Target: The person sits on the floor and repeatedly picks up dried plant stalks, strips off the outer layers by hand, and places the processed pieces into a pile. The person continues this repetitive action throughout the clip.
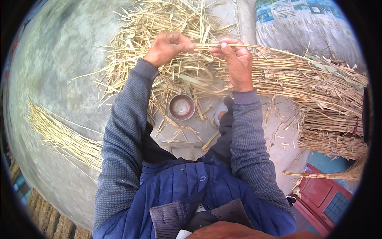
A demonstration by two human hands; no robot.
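Upper centre of frame, I see the left hand (169, 48) pinching one end of a pale stalk (274, 49), the right hand (236, 63) fingering it nearby, its long axis running rightward past the right hand, above the piled reeds (278, 75).

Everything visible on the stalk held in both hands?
The stalk is long, thin and pale yellow-green, dry plant matter by its look. The left hand and right hand both grip it, with a short, nearly straight stretch between. Past the right hand it runs rightward, bowing gently, across the view of the bundle; contact there is unclear. Its left end is hidden at the left hand.
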